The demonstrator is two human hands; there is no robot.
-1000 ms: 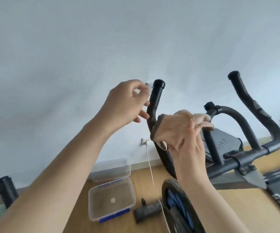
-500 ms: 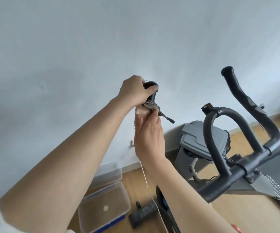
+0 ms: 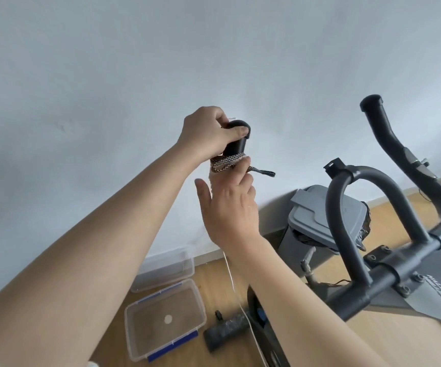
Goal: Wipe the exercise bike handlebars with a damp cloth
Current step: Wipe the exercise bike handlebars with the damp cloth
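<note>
- Change: a second ago the cloth point(image 3: 227, 164) sat midway down the left horn point(image 3: 236, 136), and the left hand point(image 3: 211, 131) was loose beside the tip. The cloth has since travelled up to just under the end cap, and the left hand has closed on the cap.
- In the last half second little has shifted, except that the right hand point(image 3: 230, 205) has spread its thumb out to the left.
- Hands: the left hand grips the cap, thumb across its near face. The right hand holds the cloth round the horn, fingertips curled on it, thumb free.
- Cloth: touching the horn directly below the cap, between the two hands. Its tab pokes out to the right, unheld.
- Judgement: the upward stroke on this horn is at its end. The cap is covered by the left hand and probably unwiped. Whether the right horn point(image 3: 383, 133), loop bar point(image 3: 367, 207) and crossbar point(image 3: 388, 276) have been wiped cannot be told.
- Edges: the cap's flare stops the cloth above, so the left hand must let go before the cloth can pass over the tip.
- Room: open air to the left of the horn, and the loop bar stands well apart to the right. A white cord point(image 3: 231, 276) hangs just beside the right forearm and could snag on a downward stroke. The bin point(image 3: 320, 207) and box point(image 3: 165, 319) lie low and out of the way.
</note>
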